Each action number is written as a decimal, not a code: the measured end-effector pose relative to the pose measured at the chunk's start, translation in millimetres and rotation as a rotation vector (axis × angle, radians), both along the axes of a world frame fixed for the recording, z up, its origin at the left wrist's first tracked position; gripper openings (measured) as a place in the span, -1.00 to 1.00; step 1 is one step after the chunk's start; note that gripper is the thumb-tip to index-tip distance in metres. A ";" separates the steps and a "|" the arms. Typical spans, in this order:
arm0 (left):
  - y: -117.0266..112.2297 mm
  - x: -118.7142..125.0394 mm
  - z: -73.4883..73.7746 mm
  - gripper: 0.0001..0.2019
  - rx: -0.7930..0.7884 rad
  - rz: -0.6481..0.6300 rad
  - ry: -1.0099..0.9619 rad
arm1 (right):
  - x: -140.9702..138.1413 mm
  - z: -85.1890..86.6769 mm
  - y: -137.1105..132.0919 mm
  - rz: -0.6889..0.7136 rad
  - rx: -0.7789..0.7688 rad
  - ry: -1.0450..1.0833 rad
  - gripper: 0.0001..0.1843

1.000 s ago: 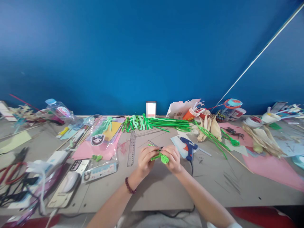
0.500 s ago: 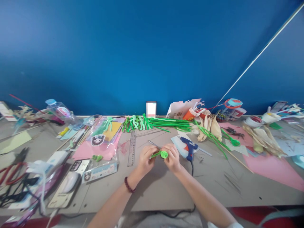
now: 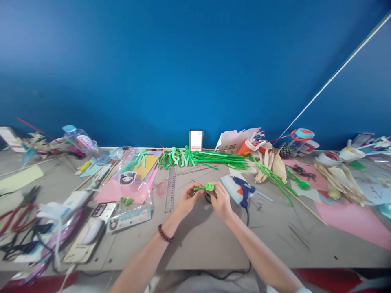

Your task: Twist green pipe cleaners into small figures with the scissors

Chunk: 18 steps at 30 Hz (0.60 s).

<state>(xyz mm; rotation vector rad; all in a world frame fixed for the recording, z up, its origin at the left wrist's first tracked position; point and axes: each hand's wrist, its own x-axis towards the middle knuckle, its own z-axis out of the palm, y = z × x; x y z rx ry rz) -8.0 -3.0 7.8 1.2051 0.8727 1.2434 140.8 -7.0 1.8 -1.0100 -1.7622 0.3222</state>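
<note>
A light green pipe-cleaner coil with a short stem is held up between my two hands, over the middle of the table. My left hand is closed, thumb and fingers pinching the stem. From the right, my right hand closes its fingertips at the coil's edge. Below the coil, a dark loop shows between the hands, perhaps the handle of a slim tool; my fingers hide most of it. Behind the hands lies a pile of green pipe cleaners with twisted ends at its left.
A blue glue gun rests on paper right of my hands, its cord running to the front edge. Left of them are a clear ruler, a plastic bag of coloured paper and a phone. An upright phone leans on the wall.
The coil has risen a little and turned, its stem now pointing left. My right fingers have shifted to its side. The dark loop has come into view below it.
</note>
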 end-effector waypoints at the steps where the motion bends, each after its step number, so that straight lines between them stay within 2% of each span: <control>1: 1.9 0.5 -2.1 -0.72 -0.046 0.002 -0.040 | -0.6 1.4 0.6 0.016 -0.039 0.014 -0.82; 6: 8.1 0.6 -9.0 -0.71 -0.146 0.038 -0.080 | -4.0 -0.3 5.4 0.022 -0.242 0.146 -0.91; 10: 9.6 0.4 -11.5 -0.68 -0.221 0.054 -0.105 | -6.7 -7.4 9.5 0.035 -0.409 0.377 -0.68; 13: 9.3 1.1 -11.0 -0.67 -0.266 0.038 -0.165 | -7.2 -9.8 11.9 0.094 -0.486 0.497 -0.61; 16: 8.0 1.6 -7.2 -0.69 -0.317 0.017 -0.220 | -6.4 -9.9 13.5 0.077 -0.560 0.523 -0.60; 18: 6.8 1.5 -3.7 -0.70 -0.342 -0.001 -0.239 | -5.4 -9.2 14.1 0.058 -0.613 0.471 -0.68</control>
